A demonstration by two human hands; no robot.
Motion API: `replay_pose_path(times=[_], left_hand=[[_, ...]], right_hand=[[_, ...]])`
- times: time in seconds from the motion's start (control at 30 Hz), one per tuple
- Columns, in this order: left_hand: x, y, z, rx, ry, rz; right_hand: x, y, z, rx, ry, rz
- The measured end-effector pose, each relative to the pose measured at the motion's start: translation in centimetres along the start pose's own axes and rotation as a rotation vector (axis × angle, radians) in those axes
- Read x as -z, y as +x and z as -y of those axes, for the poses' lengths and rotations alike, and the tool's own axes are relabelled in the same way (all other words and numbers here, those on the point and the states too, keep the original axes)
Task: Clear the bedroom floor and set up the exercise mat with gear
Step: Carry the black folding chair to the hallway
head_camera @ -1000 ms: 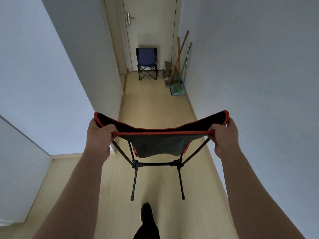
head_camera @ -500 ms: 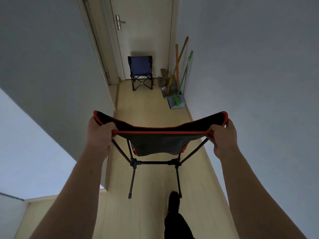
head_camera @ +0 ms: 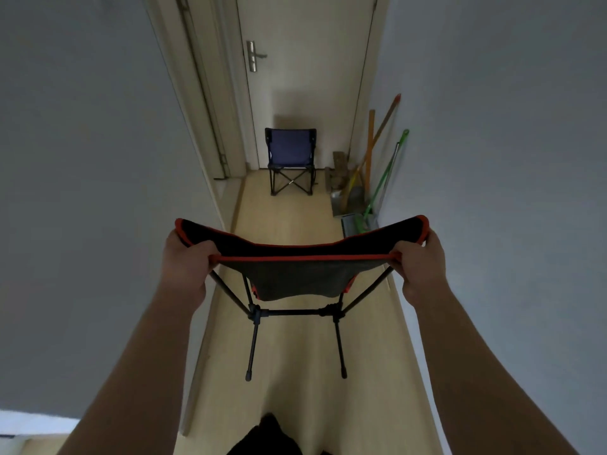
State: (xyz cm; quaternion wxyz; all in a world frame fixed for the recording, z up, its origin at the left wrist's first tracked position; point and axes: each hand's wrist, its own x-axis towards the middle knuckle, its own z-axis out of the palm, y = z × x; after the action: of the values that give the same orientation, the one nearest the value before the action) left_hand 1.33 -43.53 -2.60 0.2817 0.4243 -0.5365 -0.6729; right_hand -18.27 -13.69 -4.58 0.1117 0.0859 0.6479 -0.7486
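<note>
A black folding camp chair point(head_camera: 295, 277) with red trim hangs in the air in front of me, its thin black legs off the wooden floor point(head_camera: 295, 218). My left hand point(head_camera: 187, 261) grips the chair's left top corner and my right hand point(head_camera: 418, 261) grips its right top corner. Both arms reach forward. No exercise mat or gear is in view.
I am in a narrow hallway between grey walls. A blue folding chair point(head_camera: 290, 159) stands at the far end before a closed door point(head_camera: 305, 70). Brooms, a mop and a dustpan point(head_camera: 364, 188) lean on the right wall. A door frame point(head_camera: 210, 103) is on the left.
I have walked further down the hallway with the chair held the same way. The blue chair, door and brooms are nearer, and the left wall corner has passed behind.
</note>
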Motion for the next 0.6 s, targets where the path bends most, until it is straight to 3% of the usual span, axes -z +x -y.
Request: replay_pose_path(times=[0.6], left_hand=[[-13.7,33.6,-6.4,0.012,0.040,0.046]], right_hand=[[-21.1,26.9,2.4,0.024,-0.084,-0.096]])
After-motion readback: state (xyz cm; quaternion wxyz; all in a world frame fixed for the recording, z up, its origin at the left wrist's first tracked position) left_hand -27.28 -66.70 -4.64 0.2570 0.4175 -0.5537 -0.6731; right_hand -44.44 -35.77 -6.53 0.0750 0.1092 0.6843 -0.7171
